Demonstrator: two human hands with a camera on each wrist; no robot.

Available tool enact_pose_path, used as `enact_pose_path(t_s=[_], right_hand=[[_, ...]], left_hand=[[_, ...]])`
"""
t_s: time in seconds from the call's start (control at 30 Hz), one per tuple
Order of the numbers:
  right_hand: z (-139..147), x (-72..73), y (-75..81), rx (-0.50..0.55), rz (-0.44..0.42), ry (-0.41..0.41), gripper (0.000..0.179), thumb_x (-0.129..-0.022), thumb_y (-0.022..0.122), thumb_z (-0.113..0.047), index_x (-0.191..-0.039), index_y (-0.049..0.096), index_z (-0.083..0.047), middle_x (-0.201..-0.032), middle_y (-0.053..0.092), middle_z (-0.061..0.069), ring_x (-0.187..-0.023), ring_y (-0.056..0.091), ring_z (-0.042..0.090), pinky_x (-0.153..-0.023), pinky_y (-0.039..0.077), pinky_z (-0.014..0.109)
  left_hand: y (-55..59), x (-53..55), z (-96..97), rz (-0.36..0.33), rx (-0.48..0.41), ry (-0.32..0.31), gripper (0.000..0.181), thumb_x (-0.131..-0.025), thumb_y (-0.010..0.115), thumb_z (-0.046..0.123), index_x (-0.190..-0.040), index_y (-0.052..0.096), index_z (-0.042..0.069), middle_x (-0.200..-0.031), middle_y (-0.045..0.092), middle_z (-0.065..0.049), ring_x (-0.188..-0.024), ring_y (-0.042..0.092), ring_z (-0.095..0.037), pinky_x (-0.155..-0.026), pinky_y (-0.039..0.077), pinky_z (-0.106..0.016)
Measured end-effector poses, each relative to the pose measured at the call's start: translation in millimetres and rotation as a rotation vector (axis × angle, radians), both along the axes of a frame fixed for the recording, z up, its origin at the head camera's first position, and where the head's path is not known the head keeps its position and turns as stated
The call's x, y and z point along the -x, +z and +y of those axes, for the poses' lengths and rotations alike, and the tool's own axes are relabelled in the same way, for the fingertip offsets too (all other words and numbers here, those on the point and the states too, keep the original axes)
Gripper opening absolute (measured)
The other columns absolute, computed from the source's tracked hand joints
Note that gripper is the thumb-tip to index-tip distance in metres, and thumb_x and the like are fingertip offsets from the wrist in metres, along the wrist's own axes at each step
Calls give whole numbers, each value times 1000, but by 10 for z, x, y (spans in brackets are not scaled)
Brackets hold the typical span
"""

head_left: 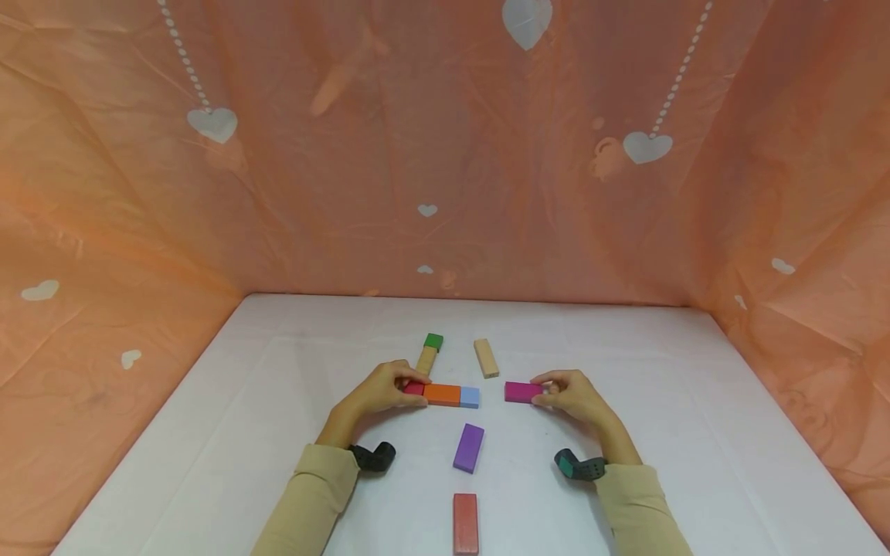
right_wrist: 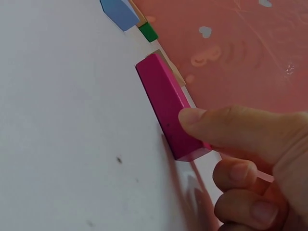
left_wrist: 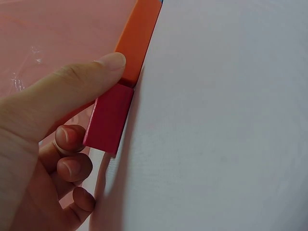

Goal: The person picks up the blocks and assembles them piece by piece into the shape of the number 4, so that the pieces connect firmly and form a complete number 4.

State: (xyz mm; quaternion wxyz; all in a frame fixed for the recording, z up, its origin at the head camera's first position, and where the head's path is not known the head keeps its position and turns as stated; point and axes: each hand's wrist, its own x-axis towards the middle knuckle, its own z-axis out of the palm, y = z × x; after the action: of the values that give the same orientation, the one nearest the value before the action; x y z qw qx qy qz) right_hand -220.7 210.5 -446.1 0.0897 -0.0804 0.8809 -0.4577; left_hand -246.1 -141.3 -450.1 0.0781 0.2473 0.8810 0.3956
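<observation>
My left hand (head_left: 384, 388) pinches a row of wooden blocks where a red block (left_wrist: 110, 120) meets an orange block (head_left: 442, 395). Its thumb tip lies over the orange one's near end, and the other fingers curl below the red one. A light blue block (head_left: 470, 398) continues the row end to end on the right. Across a small gap, my right hand (head_left: 572, 395) grips a magenta block (right_wrist: 166, 106) by its right end, between thumb and fingers. That block lies roughly in line with the row.
Behind the row lie a plain wood block (head_left: 427, 360) with a green block (head_left: 434, 341) at its far end, and a second plain block (head_left: 486, 358). Nearer me are a purple block (head_left: 469, 448) and a salmon-red block (head_left: 466, 523). Orange sheeting (head_left: 445, 154) rises behind the white table (head_left: 313, 340).
</observation>
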Motion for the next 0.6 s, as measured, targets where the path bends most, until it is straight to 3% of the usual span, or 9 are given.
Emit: enact_pose_path(t_s=[0.6], right_hand=[[-80, -6, 19, 3, -17, -19, 34, -82, 72, -9, -113, 66, 5, -64, 39, -3, -63, 38, 8, -57, 32, 20]], left_hand=[[-8, 14, -2, 15, -5, -6, 30, -77, 81, 18, -104, 75, 7, -75, 48, -3, -73, 40, -9, -63, 31, -18]])
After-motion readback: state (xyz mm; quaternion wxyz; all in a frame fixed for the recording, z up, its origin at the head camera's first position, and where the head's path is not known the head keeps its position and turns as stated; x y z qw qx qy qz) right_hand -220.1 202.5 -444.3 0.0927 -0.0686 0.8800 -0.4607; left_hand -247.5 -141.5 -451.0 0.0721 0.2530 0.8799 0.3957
